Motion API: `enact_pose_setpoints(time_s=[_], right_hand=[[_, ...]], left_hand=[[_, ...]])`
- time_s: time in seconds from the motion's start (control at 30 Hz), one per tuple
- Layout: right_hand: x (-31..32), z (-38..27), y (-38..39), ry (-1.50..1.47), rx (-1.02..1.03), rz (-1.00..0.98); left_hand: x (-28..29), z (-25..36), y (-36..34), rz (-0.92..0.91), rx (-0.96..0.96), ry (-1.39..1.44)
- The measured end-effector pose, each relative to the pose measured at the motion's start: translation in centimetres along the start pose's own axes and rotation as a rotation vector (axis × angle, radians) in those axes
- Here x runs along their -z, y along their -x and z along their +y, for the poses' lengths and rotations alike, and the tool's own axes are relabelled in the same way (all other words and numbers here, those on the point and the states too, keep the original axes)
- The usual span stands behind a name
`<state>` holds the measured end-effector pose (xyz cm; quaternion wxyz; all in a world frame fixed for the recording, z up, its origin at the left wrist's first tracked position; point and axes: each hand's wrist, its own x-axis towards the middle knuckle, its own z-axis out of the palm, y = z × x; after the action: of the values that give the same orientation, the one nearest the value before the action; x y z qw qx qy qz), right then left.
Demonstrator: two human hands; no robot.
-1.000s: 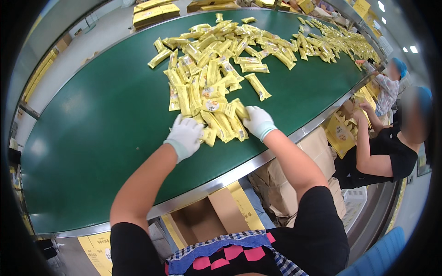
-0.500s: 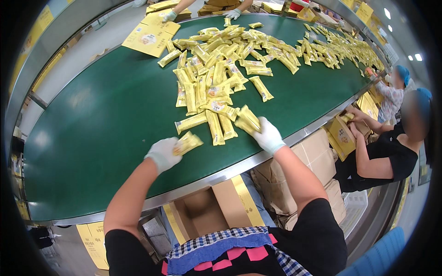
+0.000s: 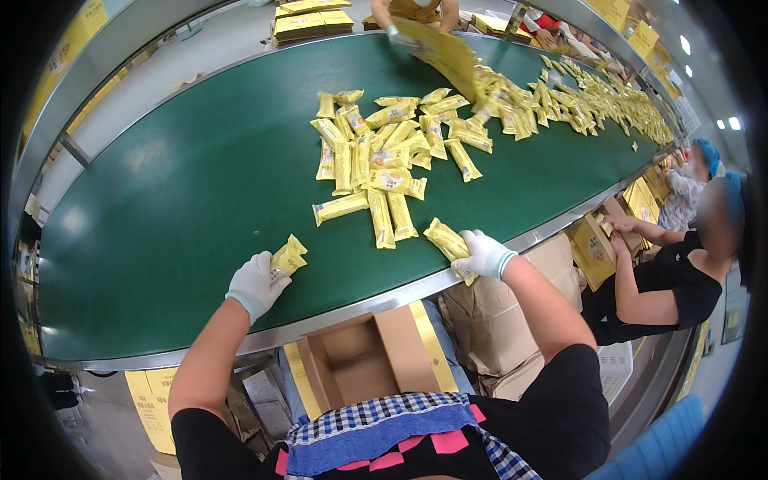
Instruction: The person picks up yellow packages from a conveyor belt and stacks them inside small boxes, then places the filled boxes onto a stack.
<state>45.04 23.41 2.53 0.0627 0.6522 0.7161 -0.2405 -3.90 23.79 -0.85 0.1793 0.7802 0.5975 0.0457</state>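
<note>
Both my hands wear white gloves. My left hand (image 3: 256, 284) grips a small bunch of yellow packets (image 3: 288, 258) near the front edge of the green conveyor belt (image 3: 184, 184). My right hand (image 3: 482, 254) is closed on another bunch of yellow packets (image 3: 448, 240) at the belt's steel rim. A spread pile of yellow packets (image 3: 384, 152) lies on the belt beyond both hands. An open cardboard box (image 3: 360, 364) stands below the rim between my arms.
More yellow packets (image 3: 600, 100) stream along the belt to the far right. Across the belt a person tips a yellow carton (image 3: 444, 52) onto it. To my right, people in black (image 3: 672, 280) work at yellow cartons (image 3: 592, 248).
Both hands drew back from the pile toward the belt's front edge, each carrying packets. The pile drifted farther away, and a carton now tips packets onto the belt.
</note>
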Motion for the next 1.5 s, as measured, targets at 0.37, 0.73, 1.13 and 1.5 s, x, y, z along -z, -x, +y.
enact_pose_setpoints(time_s=[0.37,0.73,1.13,1.5], right_hand=[[-2.2,-0.6,2.0,0.134,0.194,0.426],[5.7,-6.7,-4.3,-0.667,0.056,0.007],[5.4,-7.1,-7.0,0.168,0.290,0.316],[1.4,-0.3,-2.2,0.194,-0.041,0.213]], left_hand=[[0.8,2.5,-7.3,-0.142,-0.262,-0.188],[0.3,8.5,-14.5,-0.109,-0.167,0.077],[3.5,6.4,-4.8,-0.110,0.045,0.083],[-1.0,17.1,-12.3,-0.322,0.311,1.125]])
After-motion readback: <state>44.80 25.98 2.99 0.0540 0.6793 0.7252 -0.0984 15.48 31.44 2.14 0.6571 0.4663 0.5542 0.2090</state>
